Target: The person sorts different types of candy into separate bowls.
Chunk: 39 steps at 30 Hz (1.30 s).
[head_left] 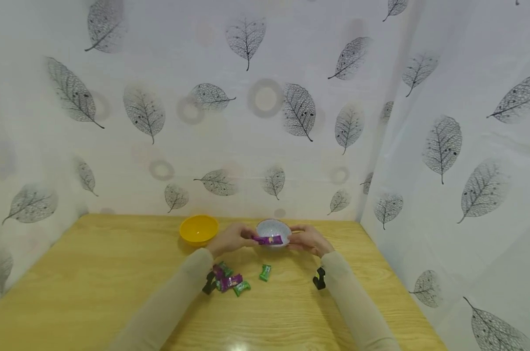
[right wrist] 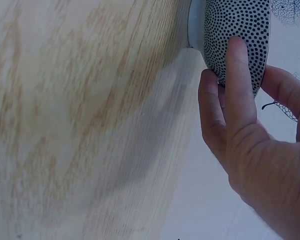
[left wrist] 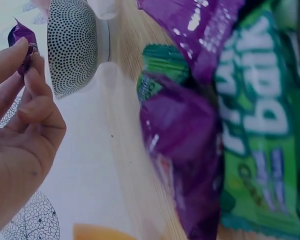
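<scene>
My left hand (head_left: 230, 238) pinches a purple-wrapped candy (head_left: 272, 240) between thumb and fingers. That candy overlaps the near side of a white bowl with black dots (head_left: 269, 226) in the head view; in the left wrist view it shows beside the bowl's rim. My right hand (head_left: 309, 239) holds the bowl at its right side, fingers on the dotted outer wall (right wrist: 237, 22) and thumb by the rim. The bowl stands upright on its foot. Under my left wrist lies a small heap of candies, with purple wrappers (head_left: 232, 281) and green wrappers (head_left: 242, 288).
A yellow bowl (head_left: 199, 229) stands on the wooden table (head_left: 115, 273), left of the dotted bowl. One green candy (head_left: 265, 272) lies by itself between my forearms. A leaf-patterned white curtain (head_left: 181, 156) hangs behind the table and along its right side.
</scene>
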Each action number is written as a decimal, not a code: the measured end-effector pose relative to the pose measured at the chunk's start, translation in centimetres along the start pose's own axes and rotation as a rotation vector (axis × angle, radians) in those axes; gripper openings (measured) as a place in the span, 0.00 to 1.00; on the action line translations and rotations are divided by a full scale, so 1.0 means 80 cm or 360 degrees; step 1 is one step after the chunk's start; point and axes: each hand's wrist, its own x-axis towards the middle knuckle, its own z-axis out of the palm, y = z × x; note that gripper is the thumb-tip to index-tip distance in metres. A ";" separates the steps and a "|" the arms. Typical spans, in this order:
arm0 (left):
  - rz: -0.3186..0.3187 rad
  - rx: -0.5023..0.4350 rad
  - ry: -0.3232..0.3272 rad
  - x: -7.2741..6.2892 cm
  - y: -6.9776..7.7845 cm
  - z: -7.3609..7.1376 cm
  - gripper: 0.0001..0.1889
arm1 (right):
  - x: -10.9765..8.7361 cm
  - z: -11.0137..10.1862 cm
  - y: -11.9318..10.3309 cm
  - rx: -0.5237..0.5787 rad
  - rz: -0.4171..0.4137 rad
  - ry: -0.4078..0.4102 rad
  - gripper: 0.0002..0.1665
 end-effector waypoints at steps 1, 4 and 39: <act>-0.0010 0.0001 0.0008 0.001 0.001 0.001 0.07 | 0.000 0.000 0.000 -0.0004 0.0004 0.0000 0.32; -0.0034 0.0026 0.0046 0.003 0.001 0.004 0.07 | 0.000 0.000 0.000 -0.0017 0.0001 0.0003 0.32; -0.0056 0.0105 0.0329 0.028 0.018 0.048 0.10 | -0.003 0.002 -0.001 0.0012 -0.0002 0.0022 0.31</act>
